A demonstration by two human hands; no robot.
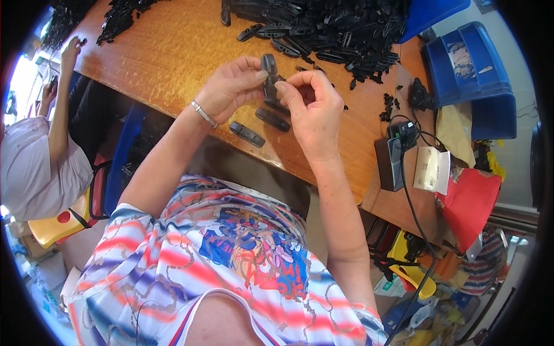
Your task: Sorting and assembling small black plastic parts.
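My left hand [236,86] pinches an oblong black plastic part [268,69] between thumb and fingers and holds it upright over the wooden table. Close beside it, my right hand [311,98] has thumb and forefinger pressed together at the part's lower right side; whatever is between those fingertips is too small to make out. Two similar black parts lie near the table's front edge, one black part [272,119] below my hands and another black part [247,134] to its left. A large heap of black parts [334,29] covers the back of the table.
Small black bits [389,106] are scattered on the right. A dark box [389,165] with a cable stands near the right edge, beside a small white-and-beige carton [430,170]. Blue bins [473,86] and a red sheet [470,202] are farther right. Another person [43,161] works at far left.
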